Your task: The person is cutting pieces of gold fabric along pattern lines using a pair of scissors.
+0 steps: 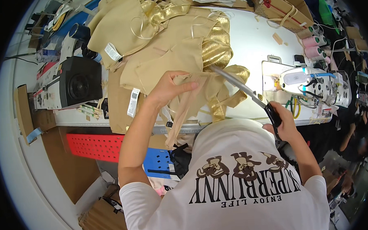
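Note:
My left hand (169,89) is closed on the edge of a beige garment piece (161,62), thumb on top. From that edge a sheer beige strip (183,115) hangs over the front of the table. My right hand (286,121) grips the black handle of large scissors (242,85). Their long metal blades point up and left, with the tips against the cloth beside a shiny gold panel (216,52); whether they are parted is hard to see. A white care label (133,103) lies left of my left forearm.
More beige and gold pieces (120,21) are piled at the far left. A sewing machine (305,81) stands at right, pink thread cones (312,47) behind it. A black machine housing (82,80) sits at left, a cardboard box (284,8) at far right. People are beyond the right side.

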{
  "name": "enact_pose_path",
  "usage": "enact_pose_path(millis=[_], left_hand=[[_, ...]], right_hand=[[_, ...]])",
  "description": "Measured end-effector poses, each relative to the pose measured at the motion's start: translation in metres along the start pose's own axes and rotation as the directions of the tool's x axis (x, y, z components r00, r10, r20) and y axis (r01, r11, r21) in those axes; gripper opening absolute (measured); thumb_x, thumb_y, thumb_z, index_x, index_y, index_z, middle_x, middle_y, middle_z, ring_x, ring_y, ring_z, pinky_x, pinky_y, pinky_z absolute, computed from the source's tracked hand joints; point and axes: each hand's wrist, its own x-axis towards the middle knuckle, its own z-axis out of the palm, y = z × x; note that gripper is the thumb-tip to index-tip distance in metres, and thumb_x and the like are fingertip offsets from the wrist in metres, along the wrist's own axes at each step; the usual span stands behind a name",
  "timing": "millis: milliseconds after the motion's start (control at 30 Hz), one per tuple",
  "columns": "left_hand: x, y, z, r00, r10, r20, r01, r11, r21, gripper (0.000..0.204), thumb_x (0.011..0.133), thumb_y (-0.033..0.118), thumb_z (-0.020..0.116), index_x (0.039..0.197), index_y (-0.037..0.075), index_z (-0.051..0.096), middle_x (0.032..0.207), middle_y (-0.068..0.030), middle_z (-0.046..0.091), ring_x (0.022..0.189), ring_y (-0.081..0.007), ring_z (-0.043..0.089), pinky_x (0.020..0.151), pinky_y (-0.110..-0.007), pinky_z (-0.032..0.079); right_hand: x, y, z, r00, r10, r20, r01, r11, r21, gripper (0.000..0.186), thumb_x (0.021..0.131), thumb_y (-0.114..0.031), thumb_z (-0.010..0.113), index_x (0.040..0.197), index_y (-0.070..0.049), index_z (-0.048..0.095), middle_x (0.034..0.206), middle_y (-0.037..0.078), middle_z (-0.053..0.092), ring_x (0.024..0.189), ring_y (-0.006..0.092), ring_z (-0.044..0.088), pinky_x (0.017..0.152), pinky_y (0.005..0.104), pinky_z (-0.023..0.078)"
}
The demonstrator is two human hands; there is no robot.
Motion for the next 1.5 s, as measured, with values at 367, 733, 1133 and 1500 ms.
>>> enact_pose_path(millis=[367,733,1133,1500], left_hand=[[0.004,-0.002,-0.001,0.995,-0.018,0.097,0.035,0.984,-0.175,0.030,0.076,0.002,0.072,0.105,0.002,0.064,0.101,-0.0054,0.066,0.089,-0.0111,0.061,0.082,-0.025,0.047],[0.002,0.001,0.004,0.996,-0.015,0.089,0.027,0.990,-0.137,0.036,0.074,0.001,0.074,0.107,0.000,0.062,0.100,-0.0063,0.065,0.089,-0.0107,0.061,0.083,-0.025,0.048],[-0.010,0.015,0.017,0.819,0.572,0.048,-0.535,0.732,0.421,0.050,0.069,0.012,0.076,0.113,0.010,0.054,0.115,-0.0013,0.050,0.102,-0.0158,0.047,0.089,-0.029,0.035],[-0.023,-0.013,0.050,0.977,0.177,0.121,-0.185,0.981,0.062,0.025,0.082,0.014,0.067,0.102,0.004,0.057,0.094,0.0007,0.057,0.086,-0.0100,0.047,0.083,-0.026,0.040]], right_hand=[[-0.003,0.002,0.001,1.000,-0.013,0.015,0.016,0.986,-0.167,0.079,0.061,-0.045,0.081,0.116,0.001,0.047,0.076,0.011,0.057,0.056,0.0203,0.050,0.054,0.0290,0.043],[0.009,0.000,0.005,0.996,-0.084,0.034,0.088,0.987,-0.135,0.079,0.060,-0.038,0.085,0.116,0.003,0.047,0.080,0.012,0.057,0.065,0.0205,0.051,0.060,0.0282,0.044],[0.003,-0.003,-0.007,0.997,-0.038,0.072,0.048,0.990,-0.131,0.076,0.061,-0.036,0.084,0.115,0.002,0.047,0.085,0.016,0.060,0.068,0.0278,0.055,0.064,0.0305,0.046],[-0.021,0.015,0.000,0.991,-0.129,-0.022,0.124,0.977,-0.174,0.078,0.060,-0.037,0.085,0.114,0.005,0.048,0.086,0.015,0.059,0.071,0.0249,0.055,0.067,0.0304,0.047]])
